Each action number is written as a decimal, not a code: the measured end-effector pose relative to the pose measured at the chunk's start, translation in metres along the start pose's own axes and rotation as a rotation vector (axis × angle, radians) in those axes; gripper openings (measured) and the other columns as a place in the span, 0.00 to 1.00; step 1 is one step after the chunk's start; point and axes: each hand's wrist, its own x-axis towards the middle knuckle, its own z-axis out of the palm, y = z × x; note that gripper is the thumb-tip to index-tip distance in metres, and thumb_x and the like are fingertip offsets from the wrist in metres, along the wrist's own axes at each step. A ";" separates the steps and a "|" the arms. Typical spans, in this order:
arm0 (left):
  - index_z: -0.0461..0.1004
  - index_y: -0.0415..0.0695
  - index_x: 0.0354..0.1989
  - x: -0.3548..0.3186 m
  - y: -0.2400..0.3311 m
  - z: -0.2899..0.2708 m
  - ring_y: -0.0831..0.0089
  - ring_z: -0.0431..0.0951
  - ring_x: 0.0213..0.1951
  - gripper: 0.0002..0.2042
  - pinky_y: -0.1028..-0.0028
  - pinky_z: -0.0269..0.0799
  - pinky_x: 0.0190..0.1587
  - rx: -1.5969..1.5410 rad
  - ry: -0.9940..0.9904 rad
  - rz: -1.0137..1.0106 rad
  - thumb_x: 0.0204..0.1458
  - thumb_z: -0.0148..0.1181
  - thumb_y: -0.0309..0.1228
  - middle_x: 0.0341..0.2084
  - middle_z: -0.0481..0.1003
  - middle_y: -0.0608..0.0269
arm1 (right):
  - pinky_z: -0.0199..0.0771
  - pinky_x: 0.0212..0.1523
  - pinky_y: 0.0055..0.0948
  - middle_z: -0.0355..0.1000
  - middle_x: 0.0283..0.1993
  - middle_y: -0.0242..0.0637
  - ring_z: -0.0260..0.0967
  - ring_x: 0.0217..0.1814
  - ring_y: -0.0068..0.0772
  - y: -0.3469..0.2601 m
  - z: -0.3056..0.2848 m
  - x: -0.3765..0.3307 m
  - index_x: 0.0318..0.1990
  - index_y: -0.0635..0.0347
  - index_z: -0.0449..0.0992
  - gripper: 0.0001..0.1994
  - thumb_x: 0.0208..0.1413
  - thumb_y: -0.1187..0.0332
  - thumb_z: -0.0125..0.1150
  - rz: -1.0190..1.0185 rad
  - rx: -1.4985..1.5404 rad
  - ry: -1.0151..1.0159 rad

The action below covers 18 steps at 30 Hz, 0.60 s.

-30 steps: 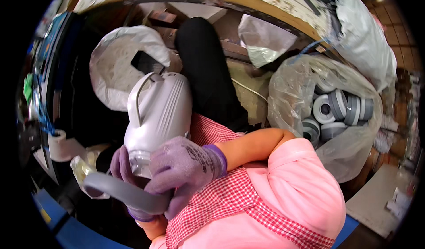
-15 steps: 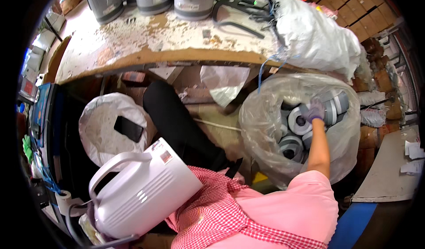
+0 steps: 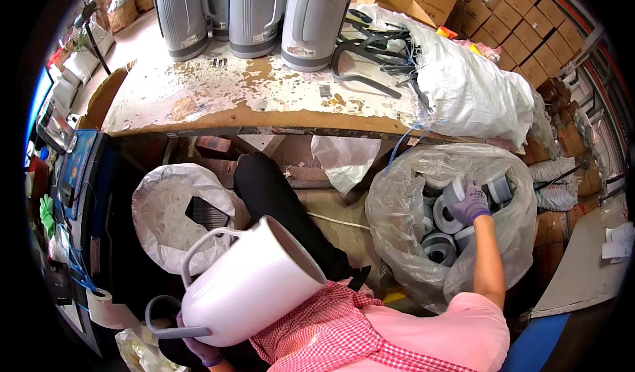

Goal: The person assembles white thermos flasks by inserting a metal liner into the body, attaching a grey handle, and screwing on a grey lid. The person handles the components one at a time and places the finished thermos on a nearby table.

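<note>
Gripping from below, my left hand [image 3: 202,351] in its purple glove is mostly hidden under the white kettle body [image 3: 248,286]; I can see fingers curled at its base beside a grey curved strip [image 3: 165,319], but how tightly they close I cannot tell. I see the body lying tilted on my lap, long axis running lower left to upper right, open mouth toward the bench [image 3: 198,101], handle on the upper left. My right hand [image 3: 471,202] reaches into the clear bag [image 3: 397,200], fingers closed on a grey ring part [image 3: 450,206]. Grey kettles [image 3: 254,8] stand on the bench.
</note>
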 end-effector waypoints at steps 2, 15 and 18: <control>0.66 0.36 0.59 0.006 0.007 0.004 0.61 0.74 0.53 0.27 0.61 0.69 0.57 -0.104 0.058 -0.040 0.66 0.36 0.48 0.52 0.73 0.52 | 0.70 0.62 0.39 0.67 0.63 0.53 0.69 0.62 0.50 -0.041 -0.038 -0.022 0.70 0.61 0.58 0.53 0.34 0.54 0.80 -0.040 0.293 -0.093; 0.61 0.34 0.65 -0.018 0.034 -0.100 0.57 0.70 0.60 0.27 0.59 0.66 0.62 -0.149 0.117 0.164 0.67 0.43 0.45 0.62 0.67 0.51 | 0.73 0.54 0.30 0.76 0.54 0.39 0.72 0.54 0.29 -0.311 -0.035 -0.135 0.62 0.60 0.72 0.36 0.45 0.54 0.76 -1.119 0.629 -1.125; 0.62 0.33 0.64 -0.043 0.045 -0.073 0.58 0.70 0.60 0.25 0.58 0.66 0.62 0.140 0.373 0.264 0.67 0.42 0.42 0.62 0.67 0.48 | 0.72 0.55 0.30 0.76 0.51 0.35 0.72 0.51 0.25 -0.332 -0.028 -0.091 0.59 0.63 0.73 0.32 0.50 0.54 0.74 -0.765 0.948 -1.133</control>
